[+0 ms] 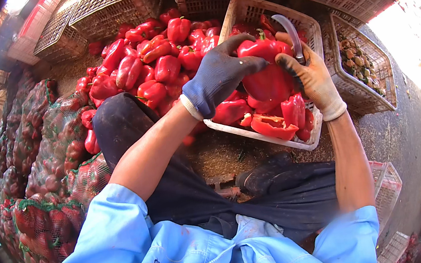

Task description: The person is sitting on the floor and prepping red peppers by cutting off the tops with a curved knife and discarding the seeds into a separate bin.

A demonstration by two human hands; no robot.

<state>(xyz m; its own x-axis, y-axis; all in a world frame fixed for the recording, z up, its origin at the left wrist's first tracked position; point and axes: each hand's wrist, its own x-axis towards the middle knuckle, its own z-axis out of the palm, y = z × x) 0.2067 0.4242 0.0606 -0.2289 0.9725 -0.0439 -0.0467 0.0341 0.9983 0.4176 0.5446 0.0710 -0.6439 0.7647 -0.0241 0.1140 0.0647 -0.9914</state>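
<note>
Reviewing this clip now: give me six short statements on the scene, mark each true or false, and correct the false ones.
1. The left hand wears a blue glove and holds a red bell pepper. True.
2. The curved knife is in the left hand. False: the right hand holds it.
3. The white crate beneath the hands contains cut pepper pieces. True.
4. The right glove is blue too. False: it is pale with dark-stained fingertips.
5. A loose pile of red bell peppers lies left of the white crate. True.
6. The mesh sacks are at the right edge of the view. False: they are at the left, with red peppers inside.
</note>
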